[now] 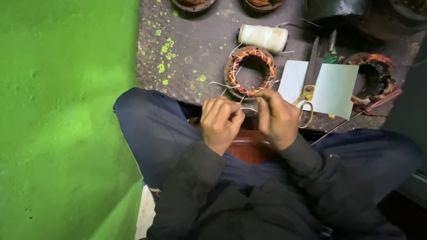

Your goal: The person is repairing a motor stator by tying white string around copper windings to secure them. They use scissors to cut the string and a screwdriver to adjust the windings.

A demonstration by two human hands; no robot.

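dark sleeves nearest, over crossed legs in blue trousers. left hand (221, 122) curled shut, fingers pinching white thread (247, 108). right hand (278, 116) likewise pinched on that thread. just beyond, motor ring (249, 72) with copper windings on grey mat (187, 49); thread spool (263, 37) farther; scissors (307, 95) right, on white card (333, 89).

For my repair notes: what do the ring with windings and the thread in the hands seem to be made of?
The ring looks like dull, rusty steel; its orange-brown windings suggest enamelled copper wire. The thread between the left hand and right hand looks like white matte cotton or similar cord.
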